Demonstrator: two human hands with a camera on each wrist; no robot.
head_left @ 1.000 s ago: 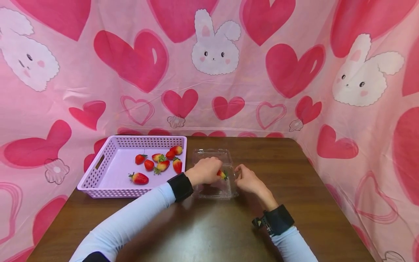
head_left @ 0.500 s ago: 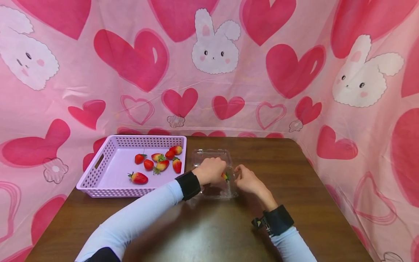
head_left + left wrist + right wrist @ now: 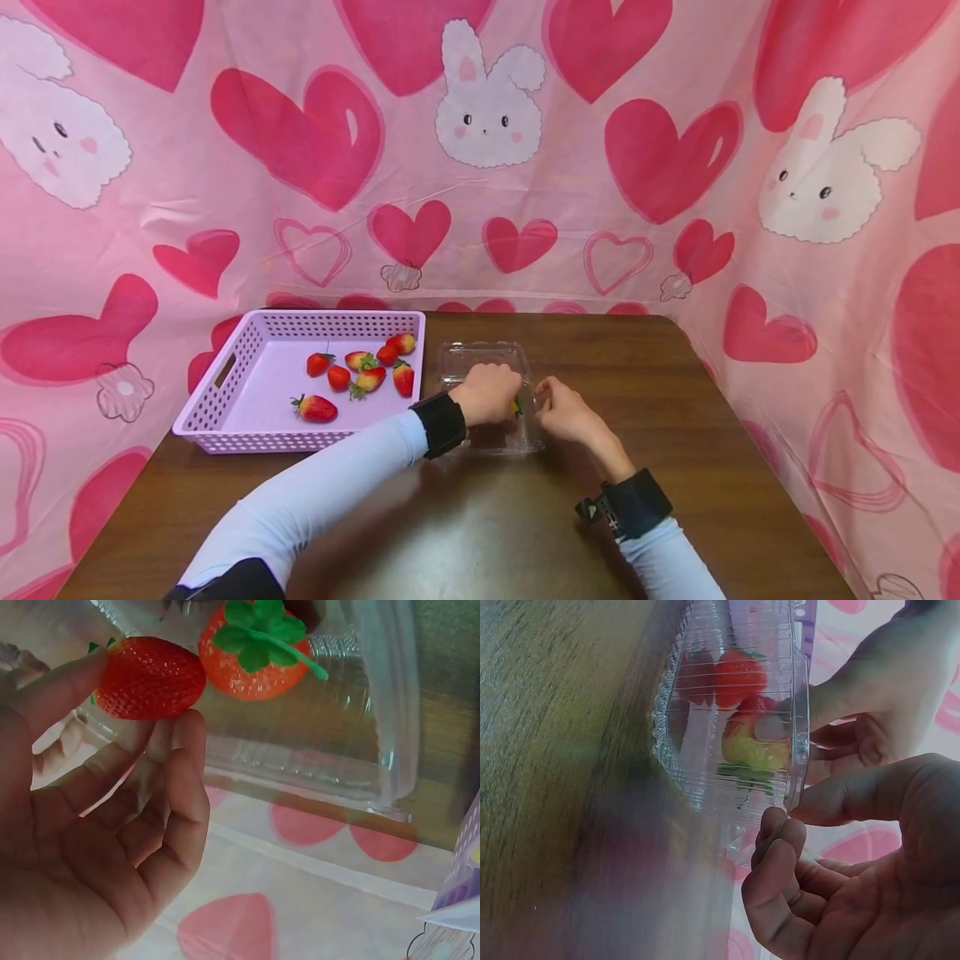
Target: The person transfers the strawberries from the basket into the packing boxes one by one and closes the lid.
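Observation:
A clear plastic clamshell container (image 3: pixel 504 442) stands with its lid raised at the table's middle. My left hand (image 3: pixel 491 392) is inside it, pinching a strawberry (image 3: pixel 152 681) between thumb and fingers. The strawberry's leafy end points toward the container's right wall. Beside it, in the left wrist view, lies an orange-red strawberry (image 3: pixel 255 671) with a green stem. Through the clear wall, the right wrist view shows a red strawberry (image 3: pixel 740 677) behind the held one. My right hand (image 3: pixel 570 415) pinches the container's right rim between thumb and fingertips.
A lilac perforated basket (image 3: pixel 258 444) stands left of the container, with several strawberries (image 3: pixel 316 408) lying in it. The brown wooden table (image 3: pixel 637 367) extends to the right and front. A pink cloth (image 3: pixel 480 192) with hearts and rabbits hangs behind.
My left hand has shifted a little to the right inside the container, carrying the strawberry toward its right wall. My right hand has stayed at the rim.

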